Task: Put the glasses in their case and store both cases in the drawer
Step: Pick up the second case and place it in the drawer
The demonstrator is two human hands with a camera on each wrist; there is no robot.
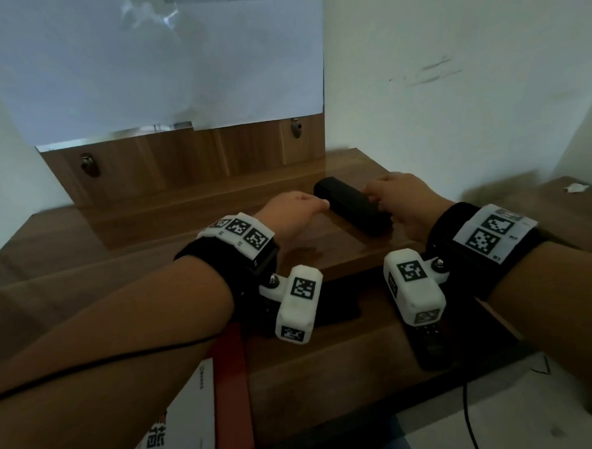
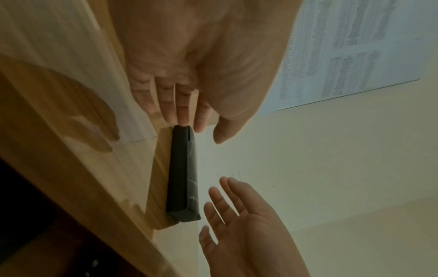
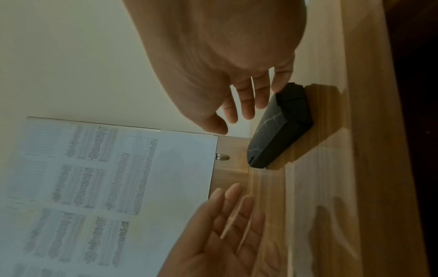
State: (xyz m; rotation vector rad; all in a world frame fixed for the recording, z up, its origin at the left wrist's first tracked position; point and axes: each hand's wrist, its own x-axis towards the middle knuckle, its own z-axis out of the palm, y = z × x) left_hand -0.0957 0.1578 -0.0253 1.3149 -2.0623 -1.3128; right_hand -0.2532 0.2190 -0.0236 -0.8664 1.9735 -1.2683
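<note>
One black glasses case (image 1: 352, 206) lies closed on the wooden desk top (image 1: 191, 223), angled from far left to near right. My left hand (image 1: 307, 206) is at its far-left end; in the left wrist view its straight fingertips (image 2: 183, 120) touch that end of the case (image 2: 182, 174). My right hand (image 1: 382, 195) is at the near-right end, and its relaxed fingertips (image 3: 280, 84) brush the case (image 3: 279, 127). Neither hand grips it. No glasses are in sight.
Below the desk's front edge a drawer (image 1: 329, 356) stands open, holding a dark flat object (image 1: 333, 306) and a black remote-like thing (image 1: 431, 347). A red and white booklet (image 1: 208, 400) lies at the lower left. Paper sheets (image 1: 162, 59) cover the back panel; a wall (image 1: 451, 78) is on the right.
</note>
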